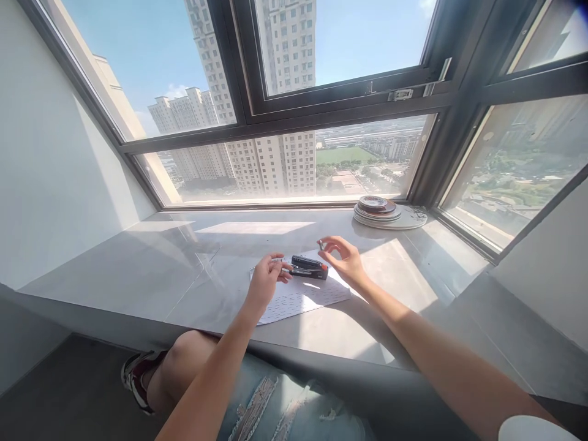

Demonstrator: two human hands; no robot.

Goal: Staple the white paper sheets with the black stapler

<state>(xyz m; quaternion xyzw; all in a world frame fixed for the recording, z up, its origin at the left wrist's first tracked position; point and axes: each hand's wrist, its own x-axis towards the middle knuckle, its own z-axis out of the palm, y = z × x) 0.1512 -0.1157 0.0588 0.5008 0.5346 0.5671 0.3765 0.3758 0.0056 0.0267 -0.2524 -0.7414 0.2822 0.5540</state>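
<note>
"Ripped denim shorts (298, 404) sit closest, below the front edge of the sill (138, 288). What follows, left to right?"
"Left hand (267, 275), fingers loosely curled beside the black stapler (310, 265). I can't tell whether they grip anything."
"Where's that stapler?"
"Over printed paper (294, 303), midway along the sill, nearer its front edge, red at the right end."
"And the right hand (345, 261)?"
"Apart from the left, thumb and forefinger pinched on a small piece (321, 245), too tiny to name."
"Farther right?"
"Stacked plates (376, 213), near the sill's back right corner."
</note>
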